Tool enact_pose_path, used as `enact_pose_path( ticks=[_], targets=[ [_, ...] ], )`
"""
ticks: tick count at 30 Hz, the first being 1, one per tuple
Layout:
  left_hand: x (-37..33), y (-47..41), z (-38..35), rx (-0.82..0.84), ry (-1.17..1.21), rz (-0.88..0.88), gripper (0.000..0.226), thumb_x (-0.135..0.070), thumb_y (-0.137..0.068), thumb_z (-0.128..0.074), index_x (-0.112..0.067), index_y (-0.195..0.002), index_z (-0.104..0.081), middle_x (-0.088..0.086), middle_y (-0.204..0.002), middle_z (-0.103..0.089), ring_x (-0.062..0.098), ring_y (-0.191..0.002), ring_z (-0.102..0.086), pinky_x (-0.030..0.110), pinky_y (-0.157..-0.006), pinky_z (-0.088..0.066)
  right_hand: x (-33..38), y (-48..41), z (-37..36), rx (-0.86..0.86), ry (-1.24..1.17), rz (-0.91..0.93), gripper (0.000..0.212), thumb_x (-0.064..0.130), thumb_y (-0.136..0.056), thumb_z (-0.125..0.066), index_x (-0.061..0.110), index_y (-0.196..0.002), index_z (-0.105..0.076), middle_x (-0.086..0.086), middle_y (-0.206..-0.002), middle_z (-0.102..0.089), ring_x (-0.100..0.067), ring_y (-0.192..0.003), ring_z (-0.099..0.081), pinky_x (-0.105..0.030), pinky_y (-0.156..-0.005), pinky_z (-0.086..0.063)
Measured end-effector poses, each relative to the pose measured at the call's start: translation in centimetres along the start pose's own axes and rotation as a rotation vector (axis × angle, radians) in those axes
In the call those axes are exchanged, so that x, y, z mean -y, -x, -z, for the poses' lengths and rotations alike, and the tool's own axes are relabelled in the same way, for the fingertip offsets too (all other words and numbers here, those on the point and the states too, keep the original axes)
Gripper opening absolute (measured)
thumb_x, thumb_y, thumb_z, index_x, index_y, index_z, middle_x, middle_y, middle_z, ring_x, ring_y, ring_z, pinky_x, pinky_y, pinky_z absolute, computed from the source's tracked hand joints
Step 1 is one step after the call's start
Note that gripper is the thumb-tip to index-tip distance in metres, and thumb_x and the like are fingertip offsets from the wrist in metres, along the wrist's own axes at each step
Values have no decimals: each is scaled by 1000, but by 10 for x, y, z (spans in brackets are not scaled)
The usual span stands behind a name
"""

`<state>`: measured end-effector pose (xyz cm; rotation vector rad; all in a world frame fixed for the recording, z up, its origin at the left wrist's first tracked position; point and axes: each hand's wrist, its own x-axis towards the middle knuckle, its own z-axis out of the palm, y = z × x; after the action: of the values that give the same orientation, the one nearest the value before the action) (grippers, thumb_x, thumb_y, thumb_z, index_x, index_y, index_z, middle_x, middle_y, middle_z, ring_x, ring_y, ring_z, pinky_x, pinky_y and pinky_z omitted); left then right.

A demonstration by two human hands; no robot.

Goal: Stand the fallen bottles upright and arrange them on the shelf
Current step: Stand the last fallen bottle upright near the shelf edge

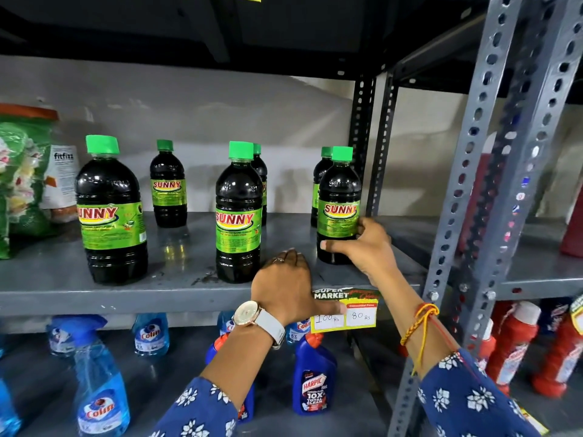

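Observation:
Several dark Sunny bottles with green caps stand upright on the grey shelf [176, 291]. The largest bottle [110, 212] is at the front left, a small one [168, 187] behind it, and a front middle bottle [238, 216] hides another behind it. My right hand [367, 250] grips the lower part of the front right bottle [339, 197], which stands upright near the shelf's right post; another bottle stands just behind it. My left hand [285, 285] rests on the shelf's front edge between the middle and right bottles, fingers loosely spread, holding nothing.
A green packet [22, 181] and a white pouch [61, 184] stand at the shelf's left end. A yellow price tag [345, 313] hangs from the front edge. Blue spray bottles [97, 386] and a Harpic bottle [314, 376] fill the lower shelf. Grey slotted posts [473, 184] rise at right, red bottles [517, 342] beyond.

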<state>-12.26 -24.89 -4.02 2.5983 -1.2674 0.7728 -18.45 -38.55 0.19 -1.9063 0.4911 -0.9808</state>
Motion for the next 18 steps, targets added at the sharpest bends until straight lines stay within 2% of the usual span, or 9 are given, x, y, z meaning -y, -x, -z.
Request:
enact_pose_path(
  ticks=[6, 12, 15, 18],
  targets=[
    [0, 0, 2, 34, 20, 15, 107, -94, -49, -41, -9, -113, -50, 6, -122, -55, 24, -109, -54, 36, -81, -47, 2, 12, 6, 8, 56, 30, 47, 22, -51, -86, 28, -88, -57, 5, -88, -65, -13, -85, -63, -25, -77, -45],
    [-1, 0, 4, 62, 36, 30, 107, -94, -48, -40, -10, -113, -49, 5, -120, -55, 23, -107, -55, 34, -76, -46, 3, 30, 18, 20, 91, 27, 48, 29, -51, -84, 27, -94, -62, 5, -93, -69, -12, -89, -63, -24, -77, -44],
    [-1, 1, 4, 87, 36, 35, 109, -94, -48, -39, -10, -116, -48, 5, -124, -54, 24, -109, -54, 36, -79, -47, 3, 37, 23, 14, 96, 29, 51, 29, -51, -83, 26, -98, -63, 5, -94, -69, -11, -88, -63, -24, -78, -46],
    [-2, 1, 5, 90, 30, 38, 111, -94, -49, -39, -9, -121, -46, 6, -129, -51, 24, -113, -52, 36, -83, -46, 4, 41, 24, 8, 93, 34, 44, 28, -53, -82, 31, -92, -61, 8, -88, -68, -2, -81, -62, -14, -67, -43]
  ],
)
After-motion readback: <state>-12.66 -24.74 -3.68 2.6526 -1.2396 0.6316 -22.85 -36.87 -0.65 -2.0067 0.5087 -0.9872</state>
